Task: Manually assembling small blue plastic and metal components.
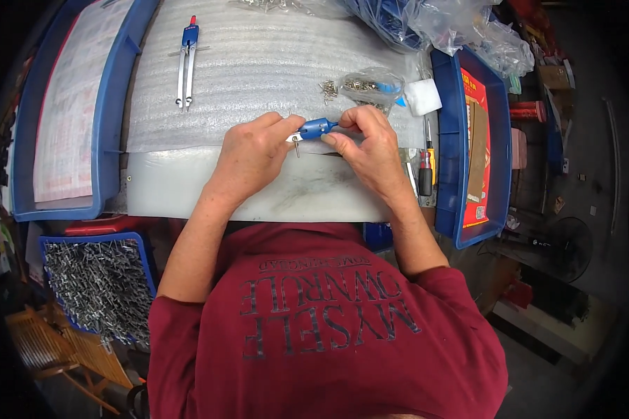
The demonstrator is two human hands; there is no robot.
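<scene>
- Head view, centre of frame: compass [314,128] held sideways between both hands, blue head toward the right; probably kept near the body for clear sight.
- Left hand [257,150] clamped on the leg end, much of the metal hidden under fingers; probably an anchor against twisting.
- Right hand [365,143] closed with thumb and fingers around the handle end; probably for finer control. Exact fingertip contact partly hidden, cannot tell.
- Hands apart from each other, linked only by the compass.
- Upper left: second compass [187,59] laid flat, legs toward the bottom of the frame; perhaps set aside to leave room for working.
- Just above right hand: loose metal bits [328,89] beside a clear bag [363,84] of more; likely spread for easy picking. White block [423,96] right of the bag.
- Right of centre: screwdrivers [425,174] alongside right tray [449,133], likely within quick reach.
- Upper middle: foam sheet [258,70] under it all, probably against scratches.
- Left edge: left tray [108,140], lined with printed paper.
- Lower left: parts bin [147,262], heaped with metal parts [98,286], probably bulk stock.
</scene>
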